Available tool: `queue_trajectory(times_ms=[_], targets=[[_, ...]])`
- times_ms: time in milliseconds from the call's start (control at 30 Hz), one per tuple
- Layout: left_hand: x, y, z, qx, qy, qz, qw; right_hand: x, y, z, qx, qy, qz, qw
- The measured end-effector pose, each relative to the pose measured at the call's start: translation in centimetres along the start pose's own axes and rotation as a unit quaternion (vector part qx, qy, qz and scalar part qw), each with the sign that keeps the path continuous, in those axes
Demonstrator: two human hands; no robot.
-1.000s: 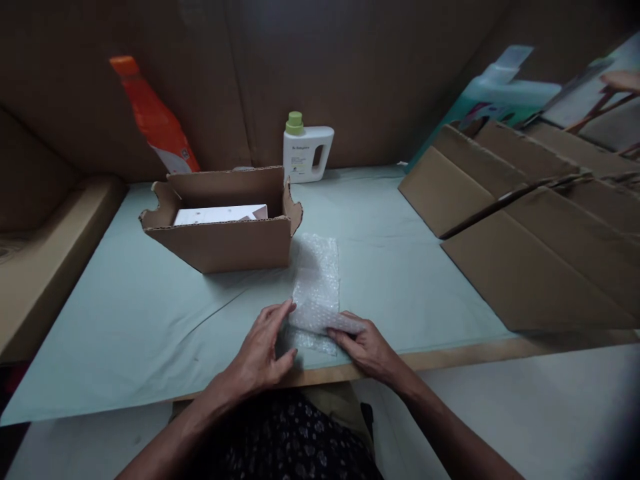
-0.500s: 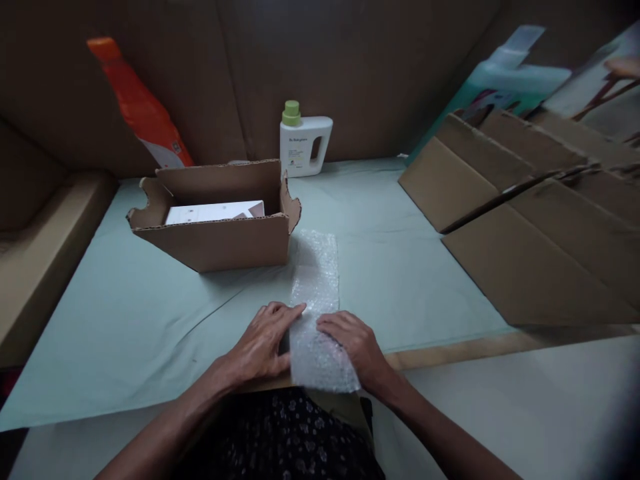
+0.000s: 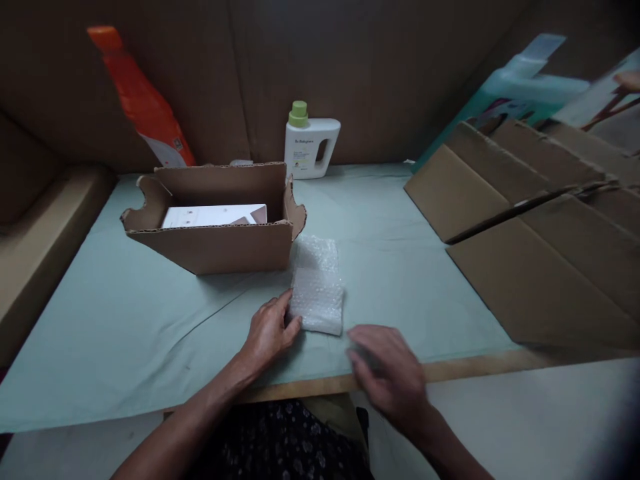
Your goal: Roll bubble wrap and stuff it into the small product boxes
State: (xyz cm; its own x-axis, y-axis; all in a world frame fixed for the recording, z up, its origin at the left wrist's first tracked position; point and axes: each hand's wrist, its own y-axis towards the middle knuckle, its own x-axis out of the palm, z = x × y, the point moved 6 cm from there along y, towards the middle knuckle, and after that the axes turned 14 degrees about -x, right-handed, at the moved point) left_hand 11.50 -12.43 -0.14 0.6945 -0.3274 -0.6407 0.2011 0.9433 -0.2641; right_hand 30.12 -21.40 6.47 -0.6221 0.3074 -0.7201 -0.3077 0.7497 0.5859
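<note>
A sheet of bubble wrap (image 3: 318, 300) lies folded over on the green cloth, its near part doubled and its far end a single layer. At its left edge rests my left hand (image 3: 270, 330), thumb and fingers apart, the tips touching the wrap. My right hand (image 3: 390, 367), slightly blurred, is above the table's front edge, right of the wrap and clear of it. Its fingers are curved away from the thumb with nothing between them. Left of the wrap's far end stands an open cardboard box (image 3: 240, 250) with a white carton (image 3: 215, 215) inside.
A white bottle with a green cap (image 3: 313, 150) stands by the back wall. An orange bottle (image 3: 145, 100) is at the back left. Several cardboard bins (image 3: 540, 267) fill the right side, with a teal jug (image 3: 520, 87) behind them. The green cloth (image 3: 125, 320) covers the table.
The near end of the bubble wrap has been folded away from me onto the rest. My right hand has let go and moved right; my left hand now rests at the wrap's left edge.
</note>
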Motion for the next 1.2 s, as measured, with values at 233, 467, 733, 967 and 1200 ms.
queue_trajectory(times_ms=[233,467,733,967,1200], targets=[[0.0,-0.2,0.1,0.004,0.034,0.034,0.999,5.8,0.8,0.7,-0.067,-0.068,-0.146,0.985],[-0.8,-6.0,0.9,0.24,0.054,0.055,0.968,4.5,1.0,0.2,-0.026,0.08,-0.156,0.984],[0.1,-3.1,-0.7,0.084,0.034,0.005,0.996,2.9,0.3,-0.3,-0.038,-0.019,-0.046,0.998],[-0.9,-3.3,0.8,0.143,0.083,0.112,0.98,5.0,0.1,-0.3,-0.075,-0.05,-0.111,0.99],[-0.9,-6.0,1.2,0.246,0.084,0.059,0.964,4.2,-0.3,0.2,-0.002,0.089,-0.109,0.99]])
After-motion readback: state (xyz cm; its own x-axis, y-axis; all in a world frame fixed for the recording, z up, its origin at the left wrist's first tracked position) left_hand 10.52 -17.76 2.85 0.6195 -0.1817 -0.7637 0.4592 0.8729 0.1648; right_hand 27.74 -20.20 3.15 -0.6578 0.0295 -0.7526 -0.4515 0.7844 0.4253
